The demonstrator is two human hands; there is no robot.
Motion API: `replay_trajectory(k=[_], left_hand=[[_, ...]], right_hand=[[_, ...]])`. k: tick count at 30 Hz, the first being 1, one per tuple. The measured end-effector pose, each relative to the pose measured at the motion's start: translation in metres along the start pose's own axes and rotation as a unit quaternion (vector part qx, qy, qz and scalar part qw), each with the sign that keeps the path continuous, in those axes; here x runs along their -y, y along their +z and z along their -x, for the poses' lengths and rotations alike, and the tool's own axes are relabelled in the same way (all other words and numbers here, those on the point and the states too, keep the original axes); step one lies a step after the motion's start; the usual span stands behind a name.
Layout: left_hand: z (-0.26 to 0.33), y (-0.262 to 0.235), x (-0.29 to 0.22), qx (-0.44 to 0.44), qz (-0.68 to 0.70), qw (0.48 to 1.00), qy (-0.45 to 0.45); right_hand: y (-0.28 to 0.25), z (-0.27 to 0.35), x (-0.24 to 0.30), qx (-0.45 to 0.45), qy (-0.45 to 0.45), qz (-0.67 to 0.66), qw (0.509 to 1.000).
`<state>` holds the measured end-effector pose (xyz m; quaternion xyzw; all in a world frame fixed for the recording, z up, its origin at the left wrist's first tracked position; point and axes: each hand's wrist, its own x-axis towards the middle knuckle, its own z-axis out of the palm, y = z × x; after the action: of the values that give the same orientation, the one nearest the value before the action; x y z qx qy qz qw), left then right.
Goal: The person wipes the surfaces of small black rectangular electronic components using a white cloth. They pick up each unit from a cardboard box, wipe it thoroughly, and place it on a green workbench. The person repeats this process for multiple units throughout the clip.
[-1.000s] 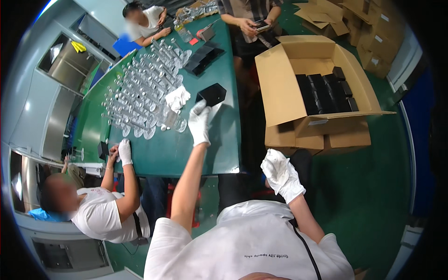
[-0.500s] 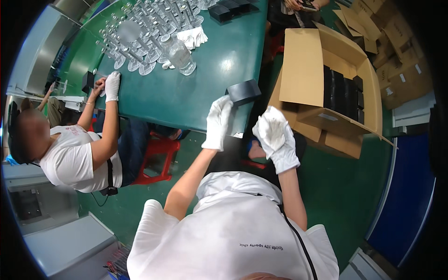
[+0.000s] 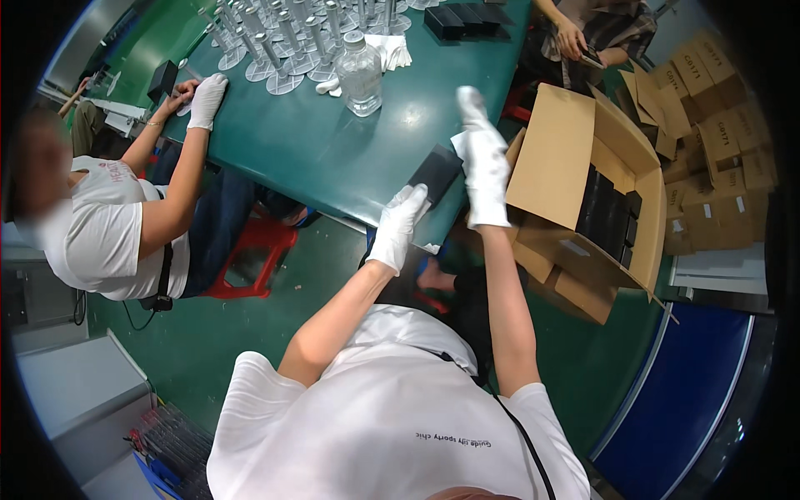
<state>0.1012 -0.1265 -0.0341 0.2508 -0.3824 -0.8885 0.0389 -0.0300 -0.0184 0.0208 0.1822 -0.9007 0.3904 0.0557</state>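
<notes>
My left hand (image 3: 398,229), in a white glove, is closed around the near end of a small black box (image 3: 438,171), tilted above the table's near right corner. My right hand (image 3: 486,173), also gloved in white, is raised just right of the box, its fingers pointing away from me and smeared by motion. A pale flat edge shows at its left side; whether this is a cloth, paper or part of the glove cannot be made out. Beyond my hands, a clear glass bottle (image 3: 361,82) stands on the green table (image 3: 304,158).
Several stemmed pieces with clear round bases (image 3: 285,82), a white cloth (image 3: 389,52) and black boxes (image 3: 467,22) occupy the table's far side. An open carton (image 3: 550,154) with black boxes stands right. One co-worker (image 3: 117,208) sits left, another (image 3: 596,37) far right.
My right hand has moved forward and up, from near my lap to beside the black box. My left hand keeps hold of the box, which has turned. The whole view has shifted.
</notes>
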Motion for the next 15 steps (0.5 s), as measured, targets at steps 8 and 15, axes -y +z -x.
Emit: replay_trajectory(k=[8, 15], left_hand=[[-0.016, -0.02, 0.01, 0.201, 0.224, 0.954, 0.004], [0.0, -0.009, -0.025, 0.149, 0.281, 0.94, -0.121]], right_hand=[[0.002, 0.047, 0.056, 0.046, -0.186, 0.158, 0.969], [0.007, 0.127, 0.051, 0.067, -0.2, -0.114, 0.971]])
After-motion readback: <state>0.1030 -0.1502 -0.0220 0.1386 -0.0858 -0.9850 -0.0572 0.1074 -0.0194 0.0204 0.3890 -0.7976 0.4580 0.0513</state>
